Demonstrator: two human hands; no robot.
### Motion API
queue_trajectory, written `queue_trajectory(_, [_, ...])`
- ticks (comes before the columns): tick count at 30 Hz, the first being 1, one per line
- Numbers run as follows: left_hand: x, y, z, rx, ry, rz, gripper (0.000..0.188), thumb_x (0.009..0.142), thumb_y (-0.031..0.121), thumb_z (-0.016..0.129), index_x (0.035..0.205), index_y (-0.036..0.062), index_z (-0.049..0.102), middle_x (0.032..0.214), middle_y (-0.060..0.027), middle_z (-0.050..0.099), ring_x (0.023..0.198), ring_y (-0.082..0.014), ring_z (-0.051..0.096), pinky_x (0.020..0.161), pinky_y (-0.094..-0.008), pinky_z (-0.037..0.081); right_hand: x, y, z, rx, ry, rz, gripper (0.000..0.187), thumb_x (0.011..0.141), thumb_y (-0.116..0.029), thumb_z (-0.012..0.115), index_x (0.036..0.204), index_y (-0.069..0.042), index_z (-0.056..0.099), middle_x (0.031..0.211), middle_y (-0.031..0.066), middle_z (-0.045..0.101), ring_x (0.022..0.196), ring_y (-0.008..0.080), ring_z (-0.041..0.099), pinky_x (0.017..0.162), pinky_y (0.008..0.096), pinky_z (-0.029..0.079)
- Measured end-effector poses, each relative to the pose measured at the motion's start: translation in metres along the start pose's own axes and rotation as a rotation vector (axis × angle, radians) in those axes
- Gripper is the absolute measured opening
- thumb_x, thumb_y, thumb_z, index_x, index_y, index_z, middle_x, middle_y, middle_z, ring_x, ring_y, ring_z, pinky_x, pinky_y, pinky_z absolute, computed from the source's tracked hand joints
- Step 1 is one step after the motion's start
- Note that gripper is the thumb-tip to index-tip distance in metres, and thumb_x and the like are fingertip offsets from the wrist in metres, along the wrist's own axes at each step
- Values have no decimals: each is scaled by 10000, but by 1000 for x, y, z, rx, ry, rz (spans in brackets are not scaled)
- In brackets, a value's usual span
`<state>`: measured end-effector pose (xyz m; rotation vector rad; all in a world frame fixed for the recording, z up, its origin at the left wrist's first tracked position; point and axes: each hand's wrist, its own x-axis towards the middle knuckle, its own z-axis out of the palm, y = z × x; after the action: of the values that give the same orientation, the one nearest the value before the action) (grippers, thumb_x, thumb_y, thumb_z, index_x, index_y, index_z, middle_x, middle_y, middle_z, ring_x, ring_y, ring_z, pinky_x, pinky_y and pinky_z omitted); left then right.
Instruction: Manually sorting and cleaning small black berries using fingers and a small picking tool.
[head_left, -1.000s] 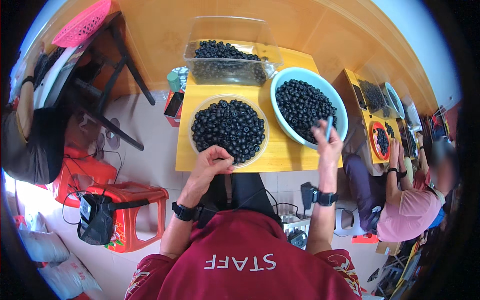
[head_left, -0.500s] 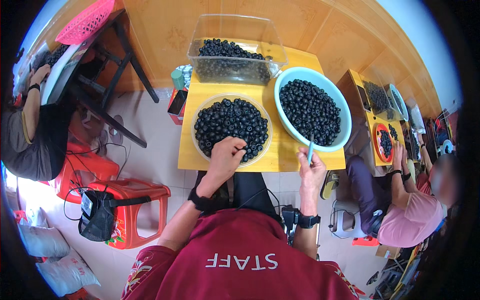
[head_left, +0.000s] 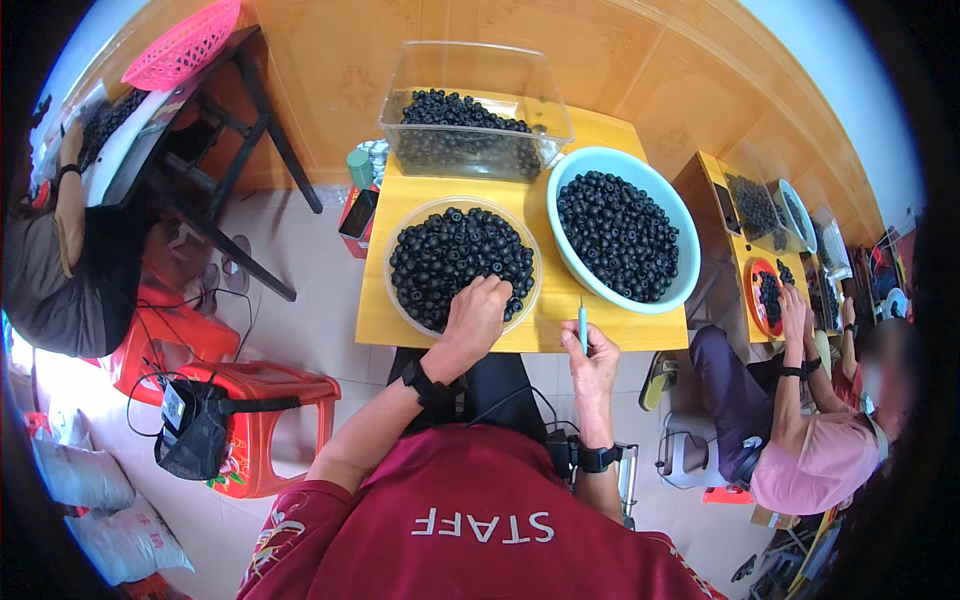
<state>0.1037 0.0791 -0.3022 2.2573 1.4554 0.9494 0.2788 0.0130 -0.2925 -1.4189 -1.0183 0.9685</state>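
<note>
**Left hand (head_left: 478, 315) among the black beads (head_left: 445, 255), slim blue tool (head_left: 583, 330) in the right hand (head_left: 592, 365)**

A person in a maroon shirt (head_left: 470, 500), a dark band on each wrist, sits at the near edge of a yellow table (head_left: 645, 335). The right hand, just at that edge, grips the tool between thumb and fingers, its thin tip pointing to the far side. To its left, the other hand reaches over the near right part of a round clear dish (head_left: 388, 285) heaped with beads; its fingers curl down onto them, and whether they grasp one cannot be told. Farther right, a pale blue basin (head_left: 687, 240) holds more black beads. Behind the dish, at the far side, a clear rectangular box (head_left: 478, 65) contains another pile. At right, a co-worker in pink (head_left: 815, 440) bends over a red dish (head_left: 755, 295).
</note>
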Motion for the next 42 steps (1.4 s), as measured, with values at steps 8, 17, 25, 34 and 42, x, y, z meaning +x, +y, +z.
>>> queue_trajectory(8, [0, -4, -2, -28, 64, 57, 98, 689, -37, 512, 776, -3, 543, 766, -145, 546, 734, -294, 559, 662, -363, 476, -2, -1, 6, 19, -37, 5, 121, 787, -39, 636, 899, 6, 648, 716, -15, 592, 642, 37, 501, 602, 182, 407])
queue_trajectory(17, [-11, -3, -64, -1565, -163, -594, 151, 841, 21, 540, 991, 8, 544, 941, -59, 585, 796, -147, 609, 726, -256, 503, -13, -35, 14, -115, -168, -29, 155, 812, -81, 611, 922, 23, 641, 766, 25, 623, 694, 66, 534, 636, 219, 426])
queue_trajectory(25, [-25, -2, -61, -1787, -225, -544, 171, 844, 41, 565, 1014, 20, 565, 915, -58, 591, 816, -142, 602, 756, -266, 498, -22, -68, 43, -375, -297, -417, 156, 807, -103, 600, 905, 12, 637, 702, 123, 602, 539, 173, 542, 511, 268, 415])
queue_trajectory(34, [-28, -1, -61, -1833, -241, -516, 124, 839, 49, 584, 958, 30, 554, 879, -43, 596, 783, -132, 608, 734, -258, 503, -23, -70, 46, -440, -257, -513, 123, 798, -108, 616, 875, -18, 646, 676, 103, 597, 499, 182, 520, 465, 287, 392])
queue_trajectory(42, [-30, -4, -59, -1890, -284, -504, 77, 838, 49, 586, 908, 40, 554, 828, -45, 598, 745, -126, 609, 695, -249, 505, -23, -74, 45, -480, -272, -522, 126, 798, -120, 621, 880, -28, 648, 673, 100, 594, 509, 185, 533, 471, 286, 399])
